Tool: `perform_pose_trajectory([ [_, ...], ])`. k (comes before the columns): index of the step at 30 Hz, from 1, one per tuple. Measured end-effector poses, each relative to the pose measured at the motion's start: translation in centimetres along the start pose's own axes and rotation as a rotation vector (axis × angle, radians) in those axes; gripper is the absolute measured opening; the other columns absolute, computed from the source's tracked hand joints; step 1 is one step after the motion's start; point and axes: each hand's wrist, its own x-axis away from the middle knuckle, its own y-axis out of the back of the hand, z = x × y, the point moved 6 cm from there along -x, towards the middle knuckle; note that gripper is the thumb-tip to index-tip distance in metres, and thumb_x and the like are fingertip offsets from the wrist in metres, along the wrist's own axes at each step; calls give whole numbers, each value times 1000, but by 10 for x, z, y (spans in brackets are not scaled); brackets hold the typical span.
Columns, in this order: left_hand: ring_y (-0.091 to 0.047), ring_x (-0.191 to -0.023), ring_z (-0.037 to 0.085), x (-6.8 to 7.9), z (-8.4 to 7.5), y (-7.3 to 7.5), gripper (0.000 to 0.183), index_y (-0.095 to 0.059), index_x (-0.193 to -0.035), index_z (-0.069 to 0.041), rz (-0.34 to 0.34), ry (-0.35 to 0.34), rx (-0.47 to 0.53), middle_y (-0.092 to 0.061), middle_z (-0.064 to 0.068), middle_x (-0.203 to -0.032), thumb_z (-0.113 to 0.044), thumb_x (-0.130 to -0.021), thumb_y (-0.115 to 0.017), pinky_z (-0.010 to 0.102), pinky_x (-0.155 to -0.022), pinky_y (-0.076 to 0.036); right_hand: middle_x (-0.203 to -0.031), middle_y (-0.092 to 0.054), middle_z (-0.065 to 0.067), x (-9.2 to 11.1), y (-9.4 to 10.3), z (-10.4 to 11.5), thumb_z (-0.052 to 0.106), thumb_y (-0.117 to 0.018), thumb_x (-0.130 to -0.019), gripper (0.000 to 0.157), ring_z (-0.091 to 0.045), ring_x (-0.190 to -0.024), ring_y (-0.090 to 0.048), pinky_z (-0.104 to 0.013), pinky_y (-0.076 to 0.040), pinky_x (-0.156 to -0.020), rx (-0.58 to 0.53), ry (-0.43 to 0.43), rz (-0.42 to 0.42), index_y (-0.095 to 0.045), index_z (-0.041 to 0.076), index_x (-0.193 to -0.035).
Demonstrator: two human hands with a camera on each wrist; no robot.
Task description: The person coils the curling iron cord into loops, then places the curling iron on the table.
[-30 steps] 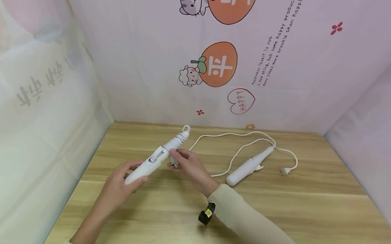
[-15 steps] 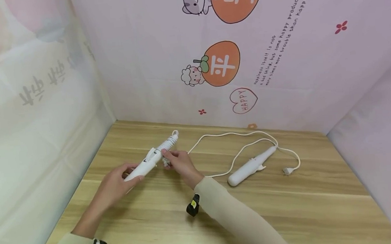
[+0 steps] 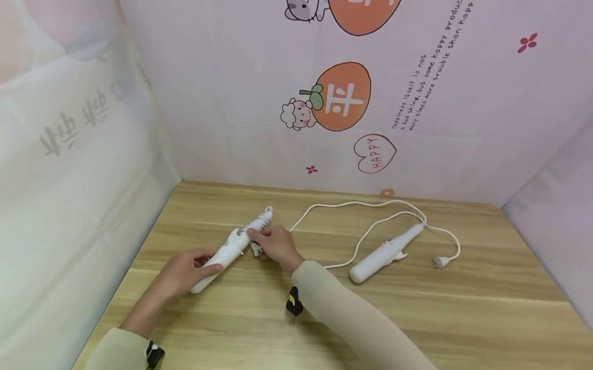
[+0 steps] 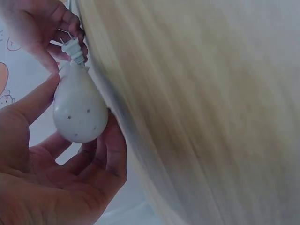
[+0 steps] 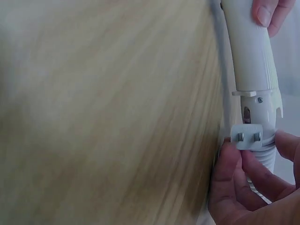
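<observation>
A white curling iron [image 3: 232,249], its cord wound in coils [image 3: 263,221] round the narrow end, slants across the left part of the table, on or just above it. My left hand [image 3: 180,272] holds the thick body between thumb and fingers; the left wrist view shows the rounded end [image 4: 80,119] with small holes. At the coiled end, my right hand [image 3: 280,246] grips the cord windings, thumb on one side and fingers on the other. A two-pin plug [image 5: 247,136] sticks out by the right fingers, pins bare. Part of the coils is hidden behind that hand.
A second white curling iron [image 3: 385,254] lies on the wooden table [image 3: 469,322] to the right, its loose cord [image 3: 358,203] looping behind and towards my right hand. Its plug [image 3: 441,262] rests farther right. Printed cloth walls [image 3: 247,96] stand at the back and sides.
Both hands have lowered the curling iron towards the table and a little left. The head view has shifted slightly. The second iron lies as before.
</observation>
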Motion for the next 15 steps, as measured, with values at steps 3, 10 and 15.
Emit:
perform_pose_trajectory([
  [3,-69,-112,29,-2,1,-2,55,-69,-143,-1,26,9,-7,-75,18,-129,-40,-104,-76,45,-91,-58,-64,-69,0,-17,-1,-12,45,-80,-99,39,-12,-56,-68,-27,-56,-54,74,19,-31,-85,9,-87],
  [10,-70,-120,34,-7,0,-5,54,-68,-145,-1,78,3,-44,-73,23,-137,-38,-106,-72,55,-102,-57,-68,-76,-6,-18,3,-14,37,-85,-97,36,-15,-54,-73,-30,-62,-54,16,13,-39,-84,5,-80],
  [15,-69,-125,41,-7,-4,-1,55,-65,-146,3,101,7,-75,-71,26,-139,-35,-107,-71,58,-105,-56,-76,-79,-12,3,10,6,32,-81,-101,36,-14,-58,-73,-29,-63,-58,-11,33,-39,-84,0,-86],
])
